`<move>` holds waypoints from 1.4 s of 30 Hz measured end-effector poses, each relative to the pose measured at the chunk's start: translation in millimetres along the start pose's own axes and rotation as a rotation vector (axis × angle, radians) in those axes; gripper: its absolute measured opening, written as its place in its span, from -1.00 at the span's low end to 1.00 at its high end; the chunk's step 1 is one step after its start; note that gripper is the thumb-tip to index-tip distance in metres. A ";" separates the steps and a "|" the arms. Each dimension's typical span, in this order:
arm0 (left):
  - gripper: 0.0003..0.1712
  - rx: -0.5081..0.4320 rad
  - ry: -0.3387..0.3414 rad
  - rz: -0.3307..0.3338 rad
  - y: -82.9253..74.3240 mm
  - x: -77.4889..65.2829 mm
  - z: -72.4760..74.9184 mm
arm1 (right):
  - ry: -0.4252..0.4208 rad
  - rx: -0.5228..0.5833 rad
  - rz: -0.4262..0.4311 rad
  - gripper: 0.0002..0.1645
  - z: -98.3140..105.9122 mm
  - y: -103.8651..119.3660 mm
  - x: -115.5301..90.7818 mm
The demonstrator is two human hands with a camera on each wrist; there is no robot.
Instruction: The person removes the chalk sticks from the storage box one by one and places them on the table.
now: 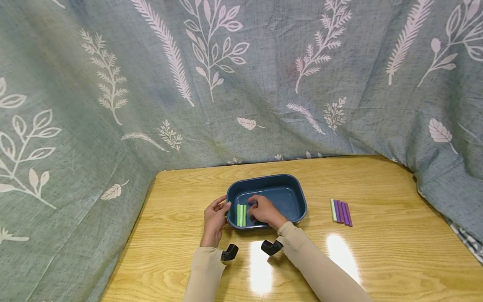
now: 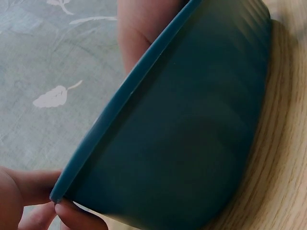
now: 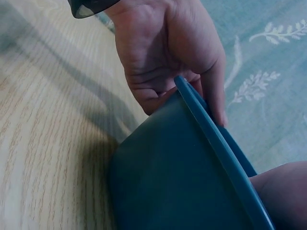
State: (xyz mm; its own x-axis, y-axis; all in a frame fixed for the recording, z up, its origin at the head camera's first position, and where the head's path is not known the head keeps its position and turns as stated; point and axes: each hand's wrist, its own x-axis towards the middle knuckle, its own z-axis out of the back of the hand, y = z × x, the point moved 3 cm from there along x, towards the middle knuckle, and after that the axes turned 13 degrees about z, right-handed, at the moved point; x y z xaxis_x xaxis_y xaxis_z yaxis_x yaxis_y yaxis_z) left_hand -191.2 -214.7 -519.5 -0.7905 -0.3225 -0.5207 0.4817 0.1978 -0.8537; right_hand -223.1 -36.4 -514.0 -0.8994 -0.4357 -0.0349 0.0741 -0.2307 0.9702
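A dark blue rectangular basin [image 1: 271,180] stands on the table in the head view. My left hand [image 1: 215,218] grips its left rim, thumb on one side and fingers on the other; the left wrist view shows the fingers [image 2: 79,218] pinching the rim's edge. Inside, three green chalk-like sticks [image 1: 241,216] lie side by side at the left end. My right hand [image 1: 264,209] reaches over the near rim into the basin, just right of these sticks. Its fingers are bent loosely, with nothing visible between them. The basin wall hides its fingertips in the right wrist view.
Several purple sticks [image 1: 343,213] and a pale green stick [image 1: 333,210] lie in a row on the wooden table [image 1: 396,235], right of the basin. A patterned grey-green curtain [image 1: 264,84] hangs behind the table and along both sides.
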 end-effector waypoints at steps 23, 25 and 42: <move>-0.57 0.014 -0.007 0.000 1.0 1.0 -0.7 | 0.141 -0.271 0.069 -0.55 -5.2 4.1 10.0; -0.58 0.014 -0.012 0.001 1.1 1.2 -0.6 | 0.145 -0.289 0.075 -0.61 -5.6 4.9 9.4; -0.56 0.008 0.002 0.009 1.3 2.2 -1.2 | 0.053 -0.189 0.113 -0.84 -2.4 6.2 5.8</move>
State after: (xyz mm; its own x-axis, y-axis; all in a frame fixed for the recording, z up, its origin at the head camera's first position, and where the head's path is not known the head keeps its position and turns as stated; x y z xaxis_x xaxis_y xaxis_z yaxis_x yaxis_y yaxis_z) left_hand -192.8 -214.0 -521.7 -0.7868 -0.3184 -0.5288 0.4922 0.1932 -0.8487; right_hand -226.8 -42.5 -508.8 -0.8572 -0.5122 0.0539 0.2570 -0.3347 0.9066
